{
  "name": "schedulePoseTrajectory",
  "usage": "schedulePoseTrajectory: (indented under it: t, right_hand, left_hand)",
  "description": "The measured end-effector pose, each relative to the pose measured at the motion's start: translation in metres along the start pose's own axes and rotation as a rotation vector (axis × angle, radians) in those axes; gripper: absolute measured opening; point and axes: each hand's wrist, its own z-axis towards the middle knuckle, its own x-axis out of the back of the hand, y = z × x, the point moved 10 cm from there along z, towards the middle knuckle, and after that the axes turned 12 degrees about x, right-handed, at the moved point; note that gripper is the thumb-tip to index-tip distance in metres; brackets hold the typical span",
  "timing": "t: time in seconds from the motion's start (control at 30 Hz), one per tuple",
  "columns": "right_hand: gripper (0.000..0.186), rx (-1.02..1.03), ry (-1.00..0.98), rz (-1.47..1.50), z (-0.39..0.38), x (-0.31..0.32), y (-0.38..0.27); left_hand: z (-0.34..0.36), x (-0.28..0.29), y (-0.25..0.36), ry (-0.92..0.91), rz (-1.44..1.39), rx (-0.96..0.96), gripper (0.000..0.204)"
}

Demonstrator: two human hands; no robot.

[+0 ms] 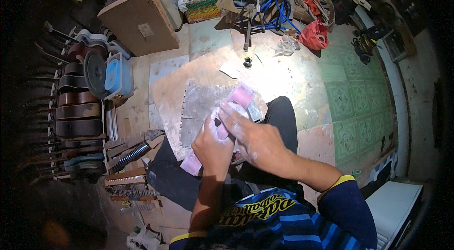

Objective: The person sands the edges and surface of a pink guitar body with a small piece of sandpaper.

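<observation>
Between my hands, slanting across my lap, is a long pink strip (242,94) coated in white dust; its exact kind does not show. My left hand (210,139) wraps round its middle, and the strip's lower end comes out below that hand. My right hand (253,136) is closed on the strip's upper part, fingers pointing up and left, close against my left hand. What else the right fingers may hold is hidden. White powder covers the fingers of both hands. Beneath lies a grey foam mat (201,101) with toothed edges. A small grey block (255,112) sits beside the strip's upper end.
A large tan board (168,87) lies under the mat. Guitar-like instruments (78,113) are stacked at left, beside a clear bin (124,80). Saws (135,148) lie near my left knee. Farther off are a tripod (249,18), blue hose (279,9) and red bag (313,36).
</observation>
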Motion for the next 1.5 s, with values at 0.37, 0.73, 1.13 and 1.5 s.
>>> schedulePoseTrajectory:
  t: [0.37, 0.73, 1.13, 1.5]
  right_hand:
    - [0.074, 0.096, 0.260, 0.040, 0.004, 0.031, 0.075]
    - [0.072, 0.157, 0.154, 0.353, -0.011, -0.010, -0.010]
    - [0.071, 0.219, 0.213, 0.356, 0.018, -0.010, 0.006]
    - [0.065, -0.147, 0.297, 0.559, 0.042, 0.016, 0.083]
  left_hand:
    - [-0.011, 0.000, 0.008, 0.017, -0.012, -0.023, 0.059]
    - [-0.007, -0.003, -0.003, -0.058, -0.029, 0.033, 0.041]
    - [0.000, -0.002, -0.001, -0.017, 0.002, -0.025, 0.042]
    - [0.028, 0.014, 0.001, 0.005, 0.011, 0.023, 0.054]
